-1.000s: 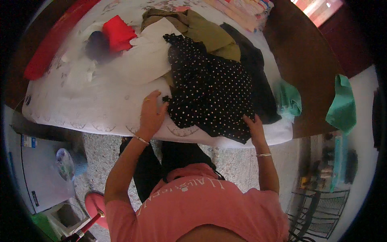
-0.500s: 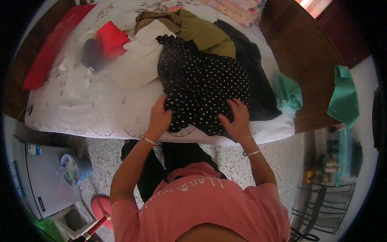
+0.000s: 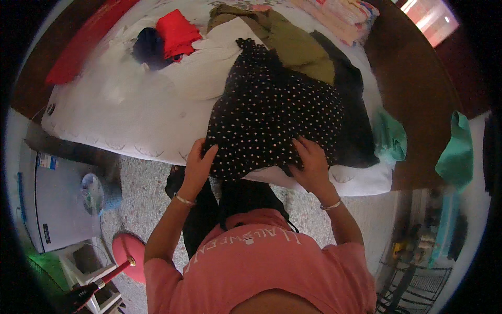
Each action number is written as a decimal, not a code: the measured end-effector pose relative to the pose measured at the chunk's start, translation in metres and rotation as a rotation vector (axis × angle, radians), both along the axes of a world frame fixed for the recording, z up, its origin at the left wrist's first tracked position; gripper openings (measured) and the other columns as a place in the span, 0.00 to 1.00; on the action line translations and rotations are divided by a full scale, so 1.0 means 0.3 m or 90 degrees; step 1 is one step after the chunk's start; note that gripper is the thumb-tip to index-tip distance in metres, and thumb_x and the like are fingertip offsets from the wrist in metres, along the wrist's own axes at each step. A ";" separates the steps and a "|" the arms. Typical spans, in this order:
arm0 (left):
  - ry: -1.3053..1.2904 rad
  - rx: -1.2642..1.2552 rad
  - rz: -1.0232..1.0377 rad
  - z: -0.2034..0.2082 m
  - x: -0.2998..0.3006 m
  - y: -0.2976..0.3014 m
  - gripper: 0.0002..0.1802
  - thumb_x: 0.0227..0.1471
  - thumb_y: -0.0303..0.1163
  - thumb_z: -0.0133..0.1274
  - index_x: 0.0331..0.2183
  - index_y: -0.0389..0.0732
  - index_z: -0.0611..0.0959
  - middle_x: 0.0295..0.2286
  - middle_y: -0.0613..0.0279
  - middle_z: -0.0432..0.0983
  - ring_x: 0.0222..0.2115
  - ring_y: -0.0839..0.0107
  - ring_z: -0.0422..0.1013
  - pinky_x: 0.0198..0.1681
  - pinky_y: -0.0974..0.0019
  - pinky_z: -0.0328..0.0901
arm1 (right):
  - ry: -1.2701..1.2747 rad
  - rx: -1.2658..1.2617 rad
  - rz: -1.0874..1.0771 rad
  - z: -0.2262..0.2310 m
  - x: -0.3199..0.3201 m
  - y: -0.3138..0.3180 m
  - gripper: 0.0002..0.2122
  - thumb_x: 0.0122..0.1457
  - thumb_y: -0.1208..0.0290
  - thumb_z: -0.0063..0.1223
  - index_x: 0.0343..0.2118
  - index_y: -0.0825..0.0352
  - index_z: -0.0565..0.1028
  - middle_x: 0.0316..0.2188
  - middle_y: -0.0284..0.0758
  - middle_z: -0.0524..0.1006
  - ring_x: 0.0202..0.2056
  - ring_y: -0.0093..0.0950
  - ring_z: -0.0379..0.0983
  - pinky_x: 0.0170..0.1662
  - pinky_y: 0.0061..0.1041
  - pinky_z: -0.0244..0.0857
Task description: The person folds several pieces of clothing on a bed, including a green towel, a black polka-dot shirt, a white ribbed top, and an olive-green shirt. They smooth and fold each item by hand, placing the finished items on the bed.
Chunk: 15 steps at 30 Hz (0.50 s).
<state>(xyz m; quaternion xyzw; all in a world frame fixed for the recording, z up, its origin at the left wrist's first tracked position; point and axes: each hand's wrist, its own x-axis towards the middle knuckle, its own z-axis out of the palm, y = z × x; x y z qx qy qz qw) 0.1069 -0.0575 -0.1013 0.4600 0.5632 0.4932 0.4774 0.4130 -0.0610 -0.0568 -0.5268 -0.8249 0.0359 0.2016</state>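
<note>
Now the dotted garment (image 3: 277, 104) lies smoother at frame centre, its left edge straighter! Left hand (image 3: 197, 167) and right hand (image 3: 315, 167) touch it; gripping, can't tell.

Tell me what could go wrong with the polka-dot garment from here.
The polka-dot garment reaches the near edge of the bed, so it might slip toward the floor. It also overlaps the black cloth, so a tug by the right hand could drag or crease that too.
</note>
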 end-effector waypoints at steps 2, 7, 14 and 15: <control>0.051 0.056 0.062 -0.061 -0.086 -0.064 0.13 0.55 0.31 0.49 0.42 0.36 0.74 0.35 0.64 0.72 0.36 0.76 0.68 0.39 0.72 0.64 | 0.016 -0.021 0.009 0.005 0.001 0.014 0.33 0.39 0.68 0.64 0.52 0.67 0.67 0.52 0.46 0.66 0.51 0.44 0.62 0.55 0.38 0.56; 0.201 0.047 0.401 -0.298 -0.426 -0.359 0.08 0.56 0.29 0.46 0.37 0.35 0.74 0.31 0.61 0.70 0.32 0.72 0.66 0.38 0.68 0.63 | 0.057 0.005 0.057 0.067 -0.033 0.040 0.31 0.43 0.62 0.63 0.51 0.67 0.68 0.52 0.49 0.64 0.51 0.45 0.63 0.54 0.41 0.56; 0.396 -0.368 0.002 -0.982 -0.618 -1.335 0.15 0.53 0.40 0.43 0.32 0.38 0.77 0.30 0.41 0.74 0.34 0.43 0.71 0.35 0.49 0.65 | 0.089 0.091 0.323 0.098 -0.388 0.235 0.26 0.46 0.64 0.61 0.49 0.66 0.70 0.53 0.47 0.64 0.54 0.45 0.60 0.56 0.38 0.54; 0.451 -0.283 -0.196 -0.830 -0.487 -1.276 0.12 0.51 0.36 0.46 0.31 0.39 0.77 0.28 0.44 0.75 0.34 0.45 0.71 0.35 0.52 0.66 | 0.076 0.096 0.355 0.085 -0.464 0.257 0.25 0.47 0.63 0.60 0.49 0.66 0.70 0.53 0.47 0.64 0.54 0.45 0.60 0.56 0.39 0.54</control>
